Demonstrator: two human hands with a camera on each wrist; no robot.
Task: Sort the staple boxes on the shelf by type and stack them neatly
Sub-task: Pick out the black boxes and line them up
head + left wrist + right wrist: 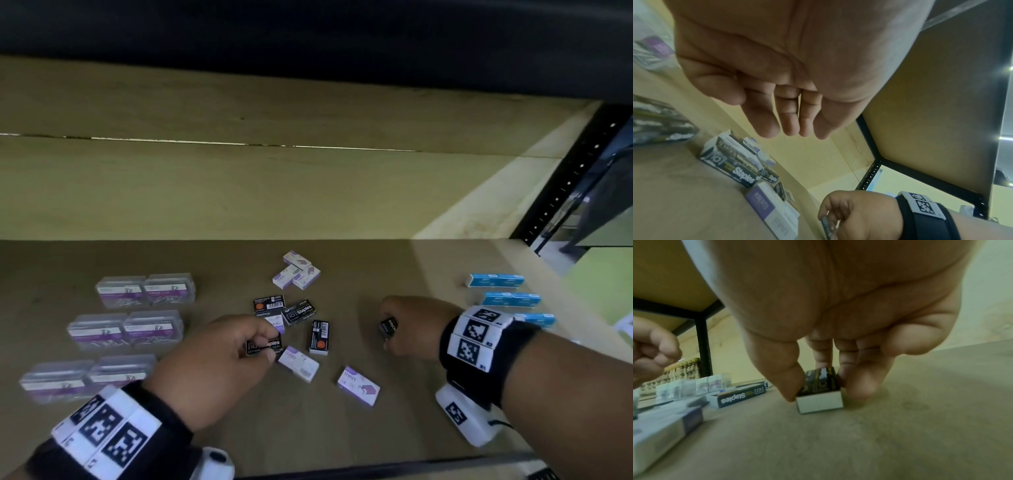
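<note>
Pinches a black box [820, 386] between thumb and fingers [859, 379] of the right hand [411, 325] in a narrow grip, white end toward the wrist camera, lower edge on the shelf [411, 428], well apart from the other boxes and to their right. Holds the left hand [219, 363] over a second black box [263, 346], fingers [789, 120] straight and loose in the wrist view, gripping nothing there; cannot tell whether touching it. Finds three more black boxes [298, 311] just beyond, lying flat at mixed angles, one partly over a purple box [275, 322]. Finds a cluster of three purple boxes [296, 270] farther back, touching one another, and two loose purple boxes [358, 385] nearer the front edge, one just beside the left thumb. Finds blue boxes [495, 280] in rows at the far right, beyond the right wrist, and six clear cases [144, 291] in three pairs at the far left
</note>
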